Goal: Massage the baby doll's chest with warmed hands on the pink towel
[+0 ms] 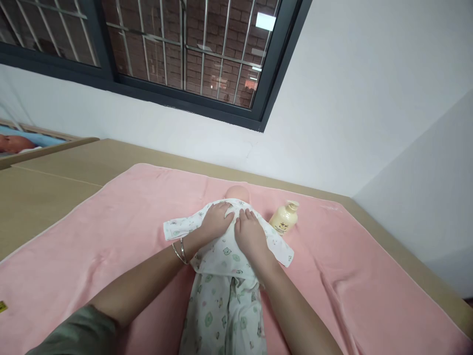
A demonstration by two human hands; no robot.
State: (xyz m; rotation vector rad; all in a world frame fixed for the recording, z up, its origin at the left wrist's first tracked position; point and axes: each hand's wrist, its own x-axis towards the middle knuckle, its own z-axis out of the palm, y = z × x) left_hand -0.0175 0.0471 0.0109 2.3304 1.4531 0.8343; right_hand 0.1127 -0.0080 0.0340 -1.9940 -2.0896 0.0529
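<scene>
"The doll (pixel 224 264), where is it found?"

"At the centre of the frame and down to its lower edge, laid out on a pink blanket (pixel 125 222). The bare, rounded head (pixel 237 192) is placed farthest up, close to the blanket's top edge."

"How is it dressed?"

"In a white shirt (pixel 227 254) and white trousers (pixel 212 315), both printed with small green figures. The sleeves are stretched out: one toward the left of the frame, one slanted down to the right. The trouser legs are cut off by the bottom edge of the frame. Whether the doll has been laid face up or face down cannot be told."

"And the hands?"

"Both are unclenched and laid on the upper part of the shirt. The left hand (pixel 218 220) is opened nearly flat, its thumb held apart from the fingers; two thin bangles (pixel 183 250) are worn at the wrist. The right hand (pixel 251 234) is set just beside it, its fingers kept together and slightly bent. Nothing is seen to be grasped by either."

"What is placed nearby?"

"A pale yellow pump bottle (pixel 286 217), seen right of centre, just beyond the right-hand sleeve."
</scene>
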